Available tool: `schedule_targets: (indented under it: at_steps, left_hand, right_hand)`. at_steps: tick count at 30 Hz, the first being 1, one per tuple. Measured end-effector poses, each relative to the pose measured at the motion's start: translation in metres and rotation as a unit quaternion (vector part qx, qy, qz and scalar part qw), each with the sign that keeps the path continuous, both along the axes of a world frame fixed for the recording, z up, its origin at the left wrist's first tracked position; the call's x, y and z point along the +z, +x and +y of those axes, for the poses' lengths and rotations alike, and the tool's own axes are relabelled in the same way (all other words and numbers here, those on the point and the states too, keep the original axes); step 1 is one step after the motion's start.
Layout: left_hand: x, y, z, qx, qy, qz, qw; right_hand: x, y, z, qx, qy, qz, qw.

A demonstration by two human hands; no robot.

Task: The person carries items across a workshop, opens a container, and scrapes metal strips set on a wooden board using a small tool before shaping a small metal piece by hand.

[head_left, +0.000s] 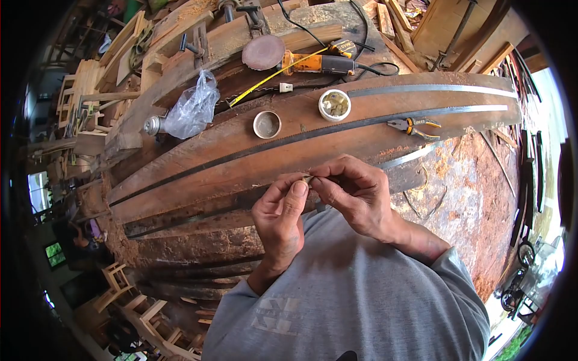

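In front of my chest, my left hand [282,216] and my right hand [359,195] meet with fingertips pinched. Between them is a tiny thing [307,179], too small to name. Beyond the hands, a long thin metal strip [313,135], resembling a saw blade, runs along a brown wooden board [241,165]. Pliers [413,127] with yellow and black handles rest at the strip's right part. An open white tub [335,105] with pale stuff inside stands on the board, and a small round lid [267,124] lies to its left.
An angle grinder [319,63] with a round disc lies at the back, a yellow tape measure [259,84] stretched beside it. A clear plastic bag [194,107] and a jar [154,125] sit at left. Clamps [256,21] and wood scraps [84,90] are farther back.
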State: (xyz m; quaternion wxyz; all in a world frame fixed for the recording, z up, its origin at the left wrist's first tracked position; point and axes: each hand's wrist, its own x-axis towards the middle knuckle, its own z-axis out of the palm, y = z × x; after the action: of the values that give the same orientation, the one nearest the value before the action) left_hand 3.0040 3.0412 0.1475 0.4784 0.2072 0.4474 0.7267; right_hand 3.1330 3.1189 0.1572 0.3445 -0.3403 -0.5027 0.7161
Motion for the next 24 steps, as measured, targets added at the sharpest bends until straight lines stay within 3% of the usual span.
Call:
schedule_targets:
  at_steps: [24]
  left_hand:
    - [0.0002,0.0062,0.0030,0.031,-0.005,-0.020,0.999]
  right_hand:
    - [0.0028,0.0007,-0.0007,0.015,-0.009,0.016,1.000]
